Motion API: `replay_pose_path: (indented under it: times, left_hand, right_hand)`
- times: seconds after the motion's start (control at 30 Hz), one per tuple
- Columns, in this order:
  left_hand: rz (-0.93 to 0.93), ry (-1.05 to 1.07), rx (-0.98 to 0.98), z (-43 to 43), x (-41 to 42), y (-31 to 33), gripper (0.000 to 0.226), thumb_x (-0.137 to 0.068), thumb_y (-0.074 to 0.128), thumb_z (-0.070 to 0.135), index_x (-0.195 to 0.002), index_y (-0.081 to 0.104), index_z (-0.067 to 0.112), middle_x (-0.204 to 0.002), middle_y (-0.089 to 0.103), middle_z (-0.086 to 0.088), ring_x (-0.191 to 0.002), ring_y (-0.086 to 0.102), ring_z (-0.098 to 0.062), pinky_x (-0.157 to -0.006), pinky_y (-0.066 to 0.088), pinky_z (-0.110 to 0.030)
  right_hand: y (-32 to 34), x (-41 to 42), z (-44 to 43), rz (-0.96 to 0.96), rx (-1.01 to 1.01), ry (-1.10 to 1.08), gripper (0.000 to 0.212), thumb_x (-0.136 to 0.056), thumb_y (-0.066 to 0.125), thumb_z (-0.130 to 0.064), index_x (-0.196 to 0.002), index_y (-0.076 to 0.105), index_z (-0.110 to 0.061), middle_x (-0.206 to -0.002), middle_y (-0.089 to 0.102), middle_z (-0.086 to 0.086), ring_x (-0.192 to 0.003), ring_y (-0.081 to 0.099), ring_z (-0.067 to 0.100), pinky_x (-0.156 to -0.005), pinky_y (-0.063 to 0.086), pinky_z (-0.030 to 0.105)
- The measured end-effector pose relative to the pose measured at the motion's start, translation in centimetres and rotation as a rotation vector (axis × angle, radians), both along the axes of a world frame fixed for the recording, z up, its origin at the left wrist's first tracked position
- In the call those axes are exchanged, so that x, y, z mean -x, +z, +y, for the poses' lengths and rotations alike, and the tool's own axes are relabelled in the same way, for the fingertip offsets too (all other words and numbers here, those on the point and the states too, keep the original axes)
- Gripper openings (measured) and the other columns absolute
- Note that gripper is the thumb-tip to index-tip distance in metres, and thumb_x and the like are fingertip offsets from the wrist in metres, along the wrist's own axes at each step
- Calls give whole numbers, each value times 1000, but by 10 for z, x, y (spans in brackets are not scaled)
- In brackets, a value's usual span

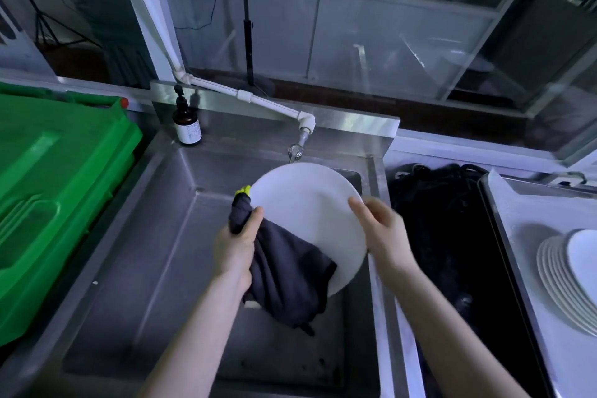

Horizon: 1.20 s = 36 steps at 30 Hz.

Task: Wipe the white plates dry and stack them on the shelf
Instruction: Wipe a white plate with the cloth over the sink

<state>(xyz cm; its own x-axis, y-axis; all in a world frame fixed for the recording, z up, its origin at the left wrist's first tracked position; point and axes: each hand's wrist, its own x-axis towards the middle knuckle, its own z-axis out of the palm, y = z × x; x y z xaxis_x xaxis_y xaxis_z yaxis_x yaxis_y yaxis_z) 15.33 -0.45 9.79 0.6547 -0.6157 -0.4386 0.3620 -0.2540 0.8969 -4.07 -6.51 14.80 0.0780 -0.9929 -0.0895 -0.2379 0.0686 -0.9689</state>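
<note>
Currently my right hand (382, 229) grips the white plate (307, 220) rim; my left hand (237, 244) clamps the cloth (287, 275) beside it. Judged slippery, breakable: hold edges.

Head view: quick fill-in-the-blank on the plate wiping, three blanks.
1. The left hand grips a dark ____ against the plate.
2. The right hand holds the plate above the steel ____.
3. The stack of plates lies on the person's ____ side.
Missing: cloth; sink; right.
</note>
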Motion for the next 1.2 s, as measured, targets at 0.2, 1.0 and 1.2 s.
replay_pose_path:
  times: [0.2, 1.0, 1.2]
  left_hand:
    - [-440, -562, 240, -13, -16, 34, 12, -78, 81, 20, -82, 71, 17, -73, 68, 16, -68, 58, 5, -63, 44, -10]
    - [139, -40, 27, -11, -29, 17, 18, -87, 71, 34, -90, 64, 17, -91, 69, -3, -84, 65, -16, -73, 48, -26]
    - [163, -221, 15, -16, -38, 30, 18, -89, 67, 39, -91, 64, 22, -79, 74, 5, -66, 70, -3, -50, 48, -16]
  right_hand:
    - [41, -7, -27, 438, 137, 515, 48, -91, 66, -46, -80, 59, 1, -66, 45, -3, -60, 41, 8, -57, 33, 28]
    - [33, 27, 13, 756, 995, 701, 64, -75, 84, -40, -129, 66, -11, -148, 51, 7, -140, 45, 26, -113, 39, 49]
    - [30, 16, 15, 889, 1339, 859, 24, -93, 61, -7, -113, 75, -8, -125, 70, 8, -117, 66, 27, -97, 54, 42]
